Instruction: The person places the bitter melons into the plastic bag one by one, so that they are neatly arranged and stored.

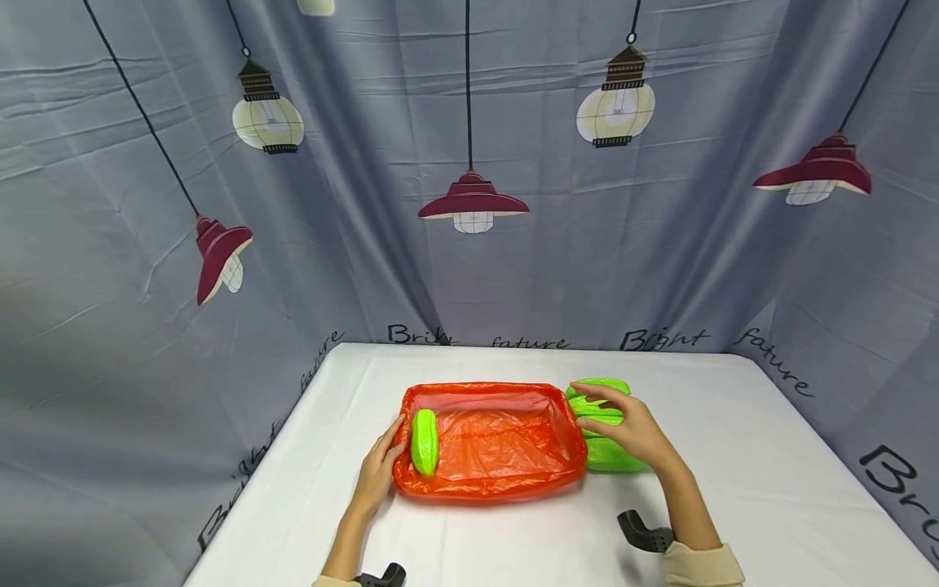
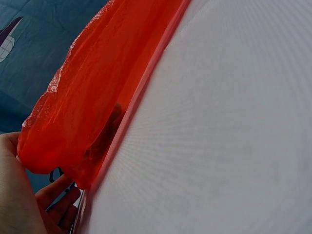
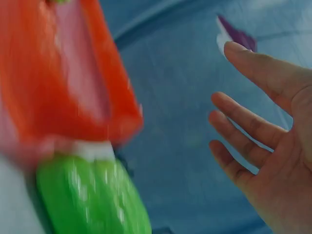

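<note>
A rectangular container lined with a red plastic bag sits on the table, its bag folded over the rim. Inside, by the left wall, lies one long, ribbed, bright green piece, shaped like a melon or star fruit. My left hand rests against the container's left side with extended fingers, one partly hidden behind the red plastic in the left wrist view. Several similar green pieces lie just right of the container. Over them hovers my right hand, fingers spread and holding nothing; the right wrist view shows its palm bare.
A white cloth covers the table. Grey-blue curtains printed with lamps and lettering hang behind and at both sides. Black wrist mounts are worn on both wrists.
</note>
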Motion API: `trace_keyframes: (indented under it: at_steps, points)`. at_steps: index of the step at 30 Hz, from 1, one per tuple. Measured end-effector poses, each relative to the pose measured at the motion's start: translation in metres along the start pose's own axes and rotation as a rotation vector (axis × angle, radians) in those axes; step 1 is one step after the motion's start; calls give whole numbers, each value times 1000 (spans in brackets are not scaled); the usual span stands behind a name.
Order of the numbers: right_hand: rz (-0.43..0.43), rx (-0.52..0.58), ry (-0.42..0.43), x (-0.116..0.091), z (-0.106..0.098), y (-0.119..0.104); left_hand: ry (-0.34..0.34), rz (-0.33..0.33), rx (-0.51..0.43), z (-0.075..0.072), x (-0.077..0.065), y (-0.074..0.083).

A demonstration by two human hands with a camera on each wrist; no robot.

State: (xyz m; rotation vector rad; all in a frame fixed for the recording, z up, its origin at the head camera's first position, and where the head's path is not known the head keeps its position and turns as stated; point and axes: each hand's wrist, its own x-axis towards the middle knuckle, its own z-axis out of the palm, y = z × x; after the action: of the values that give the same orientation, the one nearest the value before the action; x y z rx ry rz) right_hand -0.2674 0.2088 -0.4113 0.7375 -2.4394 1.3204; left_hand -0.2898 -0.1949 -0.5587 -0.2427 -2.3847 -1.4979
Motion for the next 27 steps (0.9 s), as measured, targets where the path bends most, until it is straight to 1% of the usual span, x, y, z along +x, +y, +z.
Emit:
trace_keyframes:
  at_steps: [4,6,10,13,15,17,22,27]
  points:
    - [22,-80,-1,-13,-16,20,-6,19,-20,-1,0,0]
    - [41,-93,-17,-18,-20,30,-10,20,-30,-2,0,0]
    - [99,-71,-67,-28,-21,69,-2,16,-23,-1,-2,5]
    - [113,-31,-101,-33,-18,96,2,15,-26,-1,-3,6]
    - [113,-24,-121,-36,-16,102,-4,15,-29,-1,-3,4]
    - [112,-20,-142,-38,-15,106,-5,0,-35,-1,-2,3]
    - [99,-58,-162,-39,-14,109,-6,-18,-28,0,-2,2]
    - [68,-111,-173,-39,-14,113,0,5,-15,0,-1,2]
